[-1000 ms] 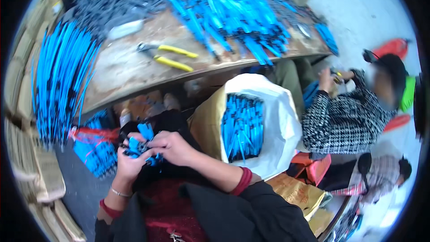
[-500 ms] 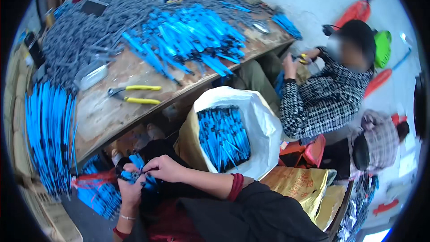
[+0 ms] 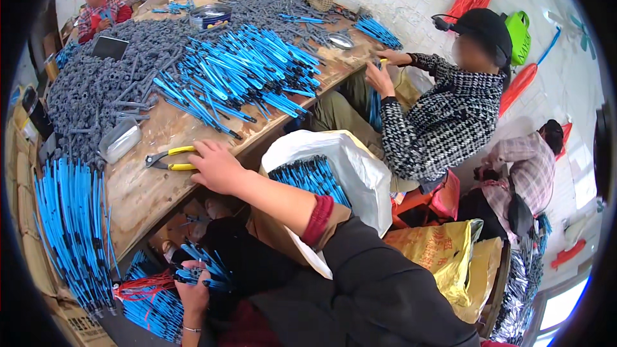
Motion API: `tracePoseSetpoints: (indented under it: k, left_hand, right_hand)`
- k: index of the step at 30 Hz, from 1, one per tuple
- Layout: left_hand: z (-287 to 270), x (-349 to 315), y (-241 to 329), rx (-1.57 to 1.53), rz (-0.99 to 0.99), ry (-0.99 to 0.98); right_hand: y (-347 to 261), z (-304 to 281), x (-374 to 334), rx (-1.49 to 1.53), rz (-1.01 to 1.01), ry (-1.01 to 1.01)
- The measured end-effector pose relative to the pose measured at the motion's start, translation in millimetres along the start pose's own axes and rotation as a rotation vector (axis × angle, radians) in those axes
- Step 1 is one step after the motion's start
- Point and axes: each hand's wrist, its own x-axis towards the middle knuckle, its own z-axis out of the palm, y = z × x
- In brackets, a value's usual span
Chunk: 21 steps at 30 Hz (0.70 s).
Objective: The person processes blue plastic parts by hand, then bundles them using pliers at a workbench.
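My left hand (image 3: 193, 286), low in front of me, is closed around a bundle of thin blue plastic strips (image 3: 211, 263) with black ends. My right hand (image 3: 222, 167) reaches over the table's near edge. Its fingers and thumb are at the ends of the yellow handles of a pair of pliers (image 3: 168, 159), which lie flat on the wood with their dark jaws to the left. Beside my left hand, red string (image 3: 144, 286) lies across more blue strips (image 3: 151, 315).
A wooden table (image 3: 144, 199) carries a blue strip pile (image 3: 247, 77), grey tubular pieces (image 3: 83, 106) and a clear plastic box (image 3: 121, 140). A white sack (image 3: 366, 180) with blue strips stands below. A co-worker (image 3: 443, 109) sits at right; others are farther off.
My right hand has left the bundle in my left hand and reached up to the pliers' handles. My left hand still holds the bundle. The view has tilted up, showing more of the room.
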Motion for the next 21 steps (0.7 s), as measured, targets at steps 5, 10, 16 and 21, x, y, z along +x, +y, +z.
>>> tracePoseSetpoints:
  k: [5, 10, 16, 21]
  left_hand:
    - [-10, 1, -4, -0.078, 0.115, -0.166]
    - [-6, -1, 6, -0.121, 0.054, -0.23]
    - [-13, -6, -5, -0.164, 0.053, -0.209]
    - [-17, -13, -10, -0.235, 0.115, -0.117]
  right_hand:
    - [-5, 2, 26, -0.011, 0.087, -0.142]
    - [-14, 2, 51, -0.101, 0.148, -0.211]
    - [-1, 18, 39, 0.072, 0.06, -0.215]
    - [-36, -26, 6, 0.775, 0.245, 0.194]
